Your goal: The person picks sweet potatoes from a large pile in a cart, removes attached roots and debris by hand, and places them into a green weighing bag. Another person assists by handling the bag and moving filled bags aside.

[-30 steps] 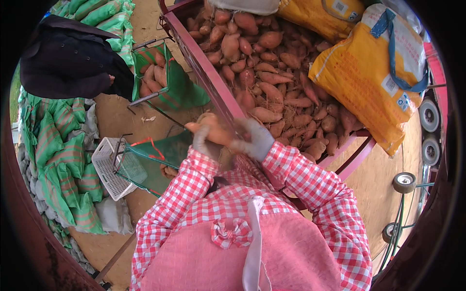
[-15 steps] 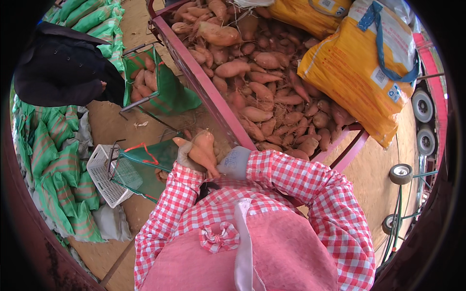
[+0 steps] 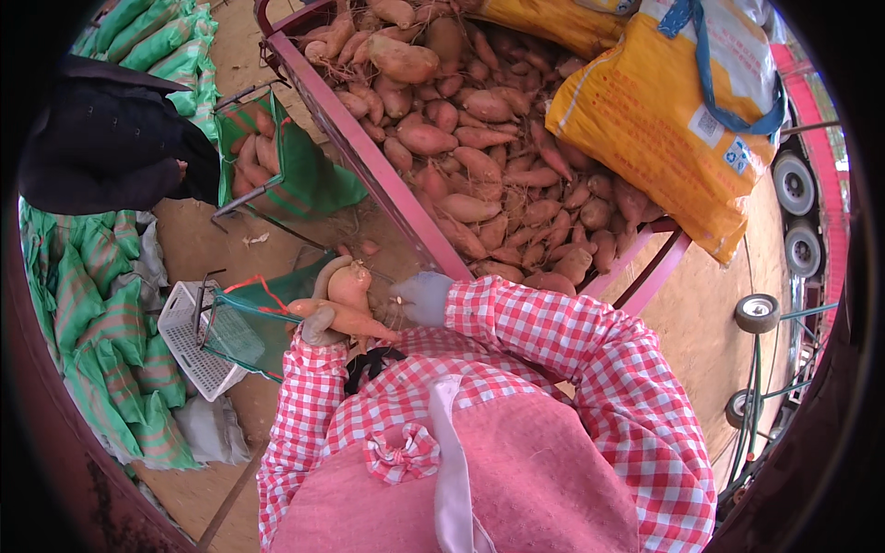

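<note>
Sweet potato [image 3: 348,319] gripped by left hand [image 3: 320,326] lies near-crosswise, tip rightward; grip of right hand [image 3: 425,297] unclear.

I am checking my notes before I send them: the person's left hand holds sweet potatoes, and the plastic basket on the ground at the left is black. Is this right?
Not fully: the plastic basket on the ground at the left is white, not black, as the head view shows. The person's left hand does hold sweet potatoes.
</note>
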Tool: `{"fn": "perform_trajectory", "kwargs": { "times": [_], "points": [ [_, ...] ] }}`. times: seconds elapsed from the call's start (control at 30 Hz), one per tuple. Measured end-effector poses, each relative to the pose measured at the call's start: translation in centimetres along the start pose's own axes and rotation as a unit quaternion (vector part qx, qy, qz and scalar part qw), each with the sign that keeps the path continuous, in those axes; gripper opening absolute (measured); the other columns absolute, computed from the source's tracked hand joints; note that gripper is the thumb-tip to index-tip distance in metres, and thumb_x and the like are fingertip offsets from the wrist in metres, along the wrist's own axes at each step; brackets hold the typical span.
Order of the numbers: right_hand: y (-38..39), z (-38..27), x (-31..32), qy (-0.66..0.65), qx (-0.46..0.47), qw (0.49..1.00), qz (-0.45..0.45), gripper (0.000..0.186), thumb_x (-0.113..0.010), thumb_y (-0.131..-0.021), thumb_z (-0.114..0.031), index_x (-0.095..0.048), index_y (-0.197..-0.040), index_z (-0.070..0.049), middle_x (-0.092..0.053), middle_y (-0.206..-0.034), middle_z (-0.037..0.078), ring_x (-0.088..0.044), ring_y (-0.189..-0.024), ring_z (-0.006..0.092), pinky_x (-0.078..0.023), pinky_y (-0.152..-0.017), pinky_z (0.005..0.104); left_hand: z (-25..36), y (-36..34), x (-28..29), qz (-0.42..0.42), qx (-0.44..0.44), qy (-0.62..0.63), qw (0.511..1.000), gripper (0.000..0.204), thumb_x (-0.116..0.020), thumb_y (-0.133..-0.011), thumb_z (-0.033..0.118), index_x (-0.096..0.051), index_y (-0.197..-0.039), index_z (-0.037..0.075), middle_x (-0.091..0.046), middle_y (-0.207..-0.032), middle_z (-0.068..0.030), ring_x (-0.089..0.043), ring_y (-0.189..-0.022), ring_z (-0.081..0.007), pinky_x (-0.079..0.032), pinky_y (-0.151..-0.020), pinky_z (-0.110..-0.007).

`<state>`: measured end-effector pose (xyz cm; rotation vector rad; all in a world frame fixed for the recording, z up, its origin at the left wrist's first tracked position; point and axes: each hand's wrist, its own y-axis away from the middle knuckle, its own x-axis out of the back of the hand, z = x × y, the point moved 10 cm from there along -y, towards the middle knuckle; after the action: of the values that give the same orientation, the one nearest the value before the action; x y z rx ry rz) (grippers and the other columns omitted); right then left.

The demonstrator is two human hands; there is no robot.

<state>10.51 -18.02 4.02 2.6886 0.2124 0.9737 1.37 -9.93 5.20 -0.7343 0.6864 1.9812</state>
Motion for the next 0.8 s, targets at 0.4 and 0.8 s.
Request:
{"fn": "perform_trajectory", "kwargs": {
  "times": [0.4,0.8],
  "points": [
    [1.9,-5.9,0.2,0.049,0.088,0.993,0.068,0.020,-0.057,-0.092,-0.030,-0.056,-0.104,-0.013,-0.062,-0.070,0.013,-0.063,-0.064,0.0343,-0.048,-0.058,0.0464,0.8,-0.6,2.9,0.074,-0.005,-0.258,0.963,0.065,-0.060,-0.073,0.027,-0.051,-0.128,-0.006,-0.058,-0.124,-0.0160,-0.057,-0.114,-0.0254,-0.044,-0.100,-0.034],
    [0.4,1.0,0.0,-0.420,-0.118,0.881,0.185,0.017,-0.060,-0.087,-0.019,-0.065,-0.089,-0.003,-0.062,-0.066,0.011,-0.059,-0.059,0.0167,-0.048,-0.059,0.0332,6.9,-2.6,-3.7,0.028,-0.161,-0.488,0.857,0.071,-0.061,-0.072,0.031,-0.049,-0.132,-0.006,-0.059,-0.119,-0.0193,-0.059,-0.108,-0.0269,-0.047,-0.094,-0.037]
  ]
}}
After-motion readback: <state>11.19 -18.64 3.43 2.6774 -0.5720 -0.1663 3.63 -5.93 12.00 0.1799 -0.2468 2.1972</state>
